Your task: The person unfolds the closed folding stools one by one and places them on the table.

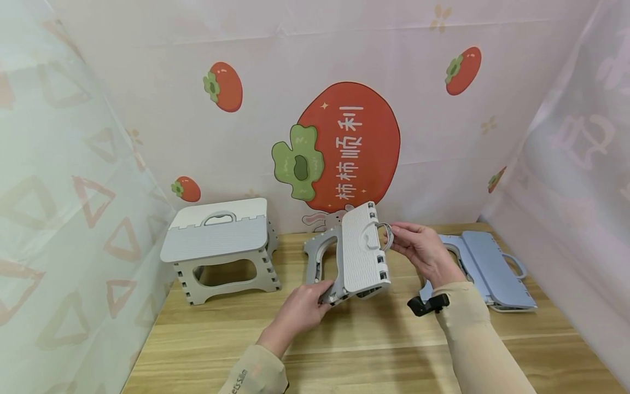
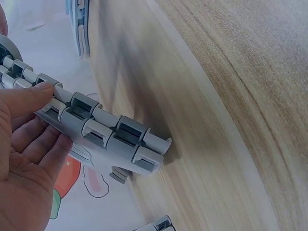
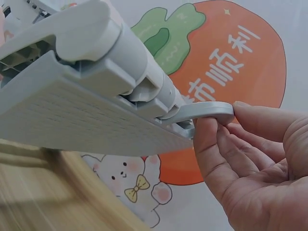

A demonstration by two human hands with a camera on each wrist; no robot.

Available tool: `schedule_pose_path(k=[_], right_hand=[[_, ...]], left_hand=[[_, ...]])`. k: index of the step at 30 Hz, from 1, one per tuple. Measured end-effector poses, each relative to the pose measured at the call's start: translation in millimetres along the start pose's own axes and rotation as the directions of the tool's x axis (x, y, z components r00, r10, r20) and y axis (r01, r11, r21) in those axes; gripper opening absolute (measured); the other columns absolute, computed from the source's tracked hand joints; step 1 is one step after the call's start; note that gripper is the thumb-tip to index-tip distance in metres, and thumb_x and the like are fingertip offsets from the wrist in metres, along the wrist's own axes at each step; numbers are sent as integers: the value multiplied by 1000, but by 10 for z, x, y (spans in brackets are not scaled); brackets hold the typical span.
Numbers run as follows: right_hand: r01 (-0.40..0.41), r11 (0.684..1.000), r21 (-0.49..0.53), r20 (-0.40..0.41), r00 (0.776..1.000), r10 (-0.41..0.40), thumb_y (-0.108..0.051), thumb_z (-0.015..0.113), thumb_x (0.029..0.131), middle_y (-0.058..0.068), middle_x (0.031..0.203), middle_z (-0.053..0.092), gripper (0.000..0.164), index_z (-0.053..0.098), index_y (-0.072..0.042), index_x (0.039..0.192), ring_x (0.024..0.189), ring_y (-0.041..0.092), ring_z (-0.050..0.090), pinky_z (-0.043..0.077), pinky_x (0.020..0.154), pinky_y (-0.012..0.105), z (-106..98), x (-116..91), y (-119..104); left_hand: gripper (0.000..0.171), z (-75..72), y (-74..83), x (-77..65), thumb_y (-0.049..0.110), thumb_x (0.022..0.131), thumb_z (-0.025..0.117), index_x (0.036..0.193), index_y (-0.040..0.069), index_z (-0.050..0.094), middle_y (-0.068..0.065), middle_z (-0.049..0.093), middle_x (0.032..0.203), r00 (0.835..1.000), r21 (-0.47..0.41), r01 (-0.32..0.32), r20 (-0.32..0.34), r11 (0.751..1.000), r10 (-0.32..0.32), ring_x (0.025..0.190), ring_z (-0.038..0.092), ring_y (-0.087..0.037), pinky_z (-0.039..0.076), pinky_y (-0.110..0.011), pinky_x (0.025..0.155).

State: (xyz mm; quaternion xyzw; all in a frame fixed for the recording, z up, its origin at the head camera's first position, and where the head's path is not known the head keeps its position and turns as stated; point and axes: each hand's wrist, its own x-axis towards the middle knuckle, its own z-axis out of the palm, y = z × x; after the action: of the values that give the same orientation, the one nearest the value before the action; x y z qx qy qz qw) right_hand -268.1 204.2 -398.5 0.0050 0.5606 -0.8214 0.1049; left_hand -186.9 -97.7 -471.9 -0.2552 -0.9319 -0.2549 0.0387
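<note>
A grey-and-white folding stool is tilted over the middle of the table, partly folded, its ridged top panel facing right. My left hand grips its lower near side, the thumb lying on the hinged edge in the left wrist view. With thumb and fingers, my right hand pinches the grey loop handle that sticks out from the stool's fold. Opened out on its legs, another grey-and-white folding stool stands to the left. Beyond my right wrist lies a blue folding stool, folded down.
The wooden table runs back to a pale backdrop printed with persimmons. Pale sheets hang at the left and right sides. A black strap sits on the right wrist.
</note>
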Motion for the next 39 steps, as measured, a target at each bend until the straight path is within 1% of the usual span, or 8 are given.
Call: schedule_pose_path(k=[5,11,18,22,25,28,34,39], right_hand=[[5,1000,1,14,1000,-5,-8,70,97,7,101,77,32,67,5,126,91,16,75,61,87,31,18,-7,-25],[11,1000,13,19,1000,-11,-6,69,97,7,101,77,28,69,2,124,90,16,75,61,86,31,37,-20,-52],[13,1000,13,26,1000,-14,-7,69,97,6,103,77,40,61,7,134,93,17,74,61,86,30,72,-27,-83],[24,1000,15,32,999,-24,-6,69,98,6,105,76,43,58,9,137,93,16,74,61,86,29,87,-24,-102],[32,999,14,39,999,-32,-5,68,98,6,107,75,44,57,9,138,93,16,73,61,85,29,101,-30,-117],[40,999,20,47,998,-41,-4,68,98,7,108,74,41,59,9,136,93,17,73,61,86,29,112,-34,-131],[46,998,39,58,997,-48,-2,67,97,8,112,72,27,70,1,124,97,18,72,61,86,30,139,-45,-167],[51,998,35,63,997,-53,-2,68,97,10,113,73,35,65,6,131,98,20,72,61,87,30,155,-40,-184]], left_hand=[[52,-1,14,1,13,89,79,138,6,62,-11,70,130,1000,2,6,1,1000,-6,110,70,-25,59,-41,94],[52,-6,30,11,14,89,79,138,6,62,-10,71,127,1000,15,-3,-5,1000,3,107,71,-24,60,-40,92],[54,-7,47,17,13,89,79,139,4,61,-12,72,126,1000,6,6,0,1000,-6,107,71,-24,60,-40,92],[55,-8,58,22,14,90,79,140,4,60,-13,73,122,1000,1,17,9,1000,-17,105,71,-23,60,-39,90],[54,-11,66,26,15,89,79,139,4,60,-13,74,117,1000,4,16,6,1000,-16,100,72,-21,61,-38,86],[54,-10,73,25,15,89,80,139,4,61,-12,75,114,1000,6,13,-2,1000,-13,97,72,-19,61,-37,84],[52,-14,95,31,16,90,79,138,4,61,-11,75,111,1000,7,7,-8,1000,-7,94,71,-17,61,-36,83],[50,-5,98,42,16,91,78,136,5,62,-11,75,111,1000,-5,0,-13,1000,0,95,71,-17,61,-36,83]])
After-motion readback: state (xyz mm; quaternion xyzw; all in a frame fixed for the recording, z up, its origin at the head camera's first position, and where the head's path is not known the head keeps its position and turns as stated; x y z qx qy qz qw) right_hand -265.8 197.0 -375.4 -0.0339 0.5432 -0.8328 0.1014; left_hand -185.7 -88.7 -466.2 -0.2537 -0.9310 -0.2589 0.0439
